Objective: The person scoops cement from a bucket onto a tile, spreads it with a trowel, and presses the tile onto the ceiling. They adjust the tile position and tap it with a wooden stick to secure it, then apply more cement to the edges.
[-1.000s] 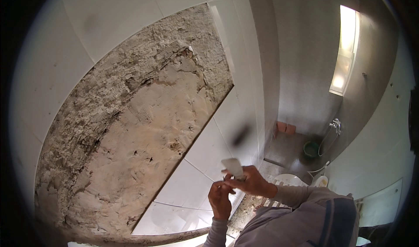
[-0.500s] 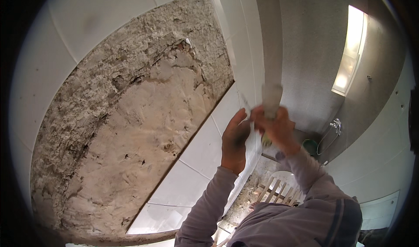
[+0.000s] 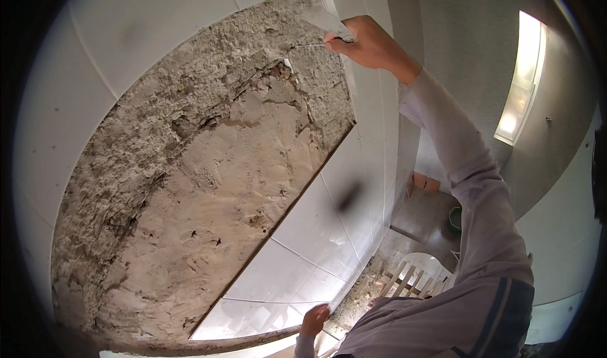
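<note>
At twelve o'clock of the view, the right hand (image 3: 370, 42) is raised high on an outstretched arm in a pale grey sleeve (image 3: 465, 168). Fingers curled tight around the handle of a flat-bladed trowel (image 3: 324, 21). Blade pale, broad, lying against the wall at the upper edge of the bare patch; a thin metal shank shows just left of the knuckles.

Bare patch (image 3: 196, 187): large rough area where tiles are gone, filling the middle and nine o'clock side. Upper part grey, crumbly, pitted render; lower part smoother tan mortar with ridges and small holes. A little red brick shows near the top, at about eleven o'clock from centre.

White tiles (image 3: 310, 244) surround the patch; a straight diagonal tile edge bounds it on the five o'clock side. A dark blurred smudge sits on a tile near centre right.

Left hand (image 3: 314, 319) low at six o'clock, resting on the tile near the bottom edge of the wall. Fingers look bent, but too small to tell if they are together or holding anything.

At four o'clock, far below: white slatted chair (image 3: 414, 272), green bucket (image 3: 455, 217), orange bricks (image 3: 425, 182) on a grey floor. Bright window (image 3: 521, 80) at two o'clock.
</note>
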Demonstrator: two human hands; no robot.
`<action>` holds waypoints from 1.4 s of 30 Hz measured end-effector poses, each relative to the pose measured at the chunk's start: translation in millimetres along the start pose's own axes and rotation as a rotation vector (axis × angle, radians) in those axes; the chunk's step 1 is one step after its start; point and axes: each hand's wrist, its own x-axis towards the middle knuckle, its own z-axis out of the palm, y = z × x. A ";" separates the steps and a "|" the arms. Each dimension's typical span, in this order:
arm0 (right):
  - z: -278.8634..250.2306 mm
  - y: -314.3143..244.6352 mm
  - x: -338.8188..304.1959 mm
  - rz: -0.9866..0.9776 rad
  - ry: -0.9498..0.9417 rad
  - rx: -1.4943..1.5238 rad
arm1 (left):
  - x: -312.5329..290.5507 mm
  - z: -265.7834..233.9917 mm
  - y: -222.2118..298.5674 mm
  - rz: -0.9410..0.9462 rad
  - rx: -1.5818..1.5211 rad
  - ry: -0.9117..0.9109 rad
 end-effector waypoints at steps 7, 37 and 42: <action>7.1 -4.7 18.0 0.000 -0.050 -0.256 | -104.8 16.3 -226.4 -0.683 -0.161 0.344; 43.5 -7.6 -1.1 0.025 0.154 0.008 | -158.4 21.5 -191.3 -0.592 -0.393 0.448; 6.4 -58.0 -35.0 0.526 0.135 0.061 | -205.8 71.9 -200.7 -0.664 -0.383 0.544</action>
